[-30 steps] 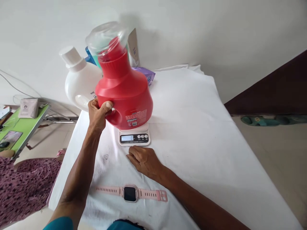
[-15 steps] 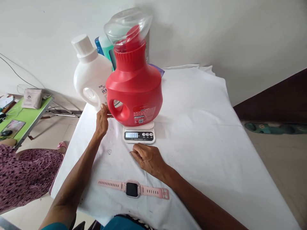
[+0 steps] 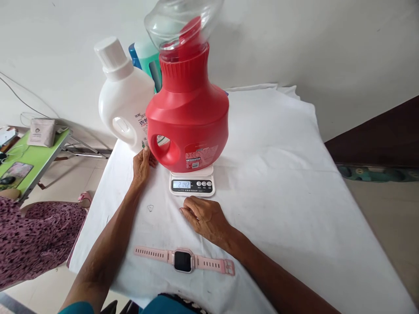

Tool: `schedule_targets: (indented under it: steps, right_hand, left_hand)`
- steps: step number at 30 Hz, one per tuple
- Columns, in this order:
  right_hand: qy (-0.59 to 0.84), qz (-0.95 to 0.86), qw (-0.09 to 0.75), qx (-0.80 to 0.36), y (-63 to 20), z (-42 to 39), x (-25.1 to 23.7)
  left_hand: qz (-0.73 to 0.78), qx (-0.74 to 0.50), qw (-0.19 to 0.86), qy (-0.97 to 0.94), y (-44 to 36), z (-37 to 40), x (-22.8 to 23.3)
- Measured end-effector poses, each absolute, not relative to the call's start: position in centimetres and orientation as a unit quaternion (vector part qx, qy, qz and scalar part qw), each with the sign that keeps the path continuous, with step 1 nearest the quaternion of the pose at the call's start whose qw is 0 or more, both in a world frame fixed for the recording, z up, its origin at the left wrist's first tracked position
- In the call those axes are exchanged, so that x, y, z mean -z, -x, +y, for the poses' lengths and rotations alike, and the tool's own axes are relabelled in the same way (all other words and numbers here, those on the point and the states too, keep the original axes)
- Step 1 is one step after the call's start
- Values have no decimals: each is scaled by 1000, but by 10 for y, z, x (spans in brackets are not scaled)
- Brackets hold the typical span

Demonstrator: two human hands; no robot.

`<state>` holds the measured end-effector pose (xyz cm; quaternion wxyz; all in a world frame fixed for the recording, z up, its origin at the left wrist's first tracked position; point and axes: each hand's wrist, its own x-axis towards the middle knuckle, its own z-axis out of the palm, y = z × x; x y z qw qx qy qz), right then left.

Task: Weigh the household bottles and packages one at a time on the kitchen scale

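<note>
A big red laundry detergent jug [image 3: 190, 113] rests on a small white digital kitchen scale [image 3: 192, 186], whose display appears to read 2142. Over its red neck sits a clear plastic cap [image 3: 180, 22] with a red spout inside. My left hand [image 3: 142, 166] is low beside the jug's left underside, thumb up and fingers apart, gripping nothing; whether the fingertips touch the jug I cannot tell. Just in front of the scale, my right hand [image 3: 206, 218] lies on the cloth with its fingers curled in, and no object shows in it.
Behind the jug on the left stand a white detergent bottle [image 3: 126, 100] and a green bottle [image 3: 147, 54]. A pink-strapped smartwatch [image 3: 183, 261] lies on the white tablecloth [image 3: 278, 183] near me. Someone in patterned purple clothing [image 3: 36, 240] is at left, by a green table [image 3: 39, 159].
The scale's reading has gone from about 1893 to 2142. My left hand's fingers have drawn back slightly from under the jug. My right hand stays put. The view has shifted slightly.
</note>
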<state>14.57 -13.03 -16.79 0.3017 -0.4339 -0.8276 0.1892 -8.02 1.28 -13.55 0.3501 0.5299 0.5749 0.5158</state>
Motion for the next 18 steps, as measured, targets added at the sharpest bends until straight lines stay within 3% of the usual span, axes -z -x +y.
schedule_targets:
  steps: [18]
  right_hand:
    - [431,-829,298,-195,-146,-130,167]
  left_hand:
    - [544,-547,363,-523,82,9,137]
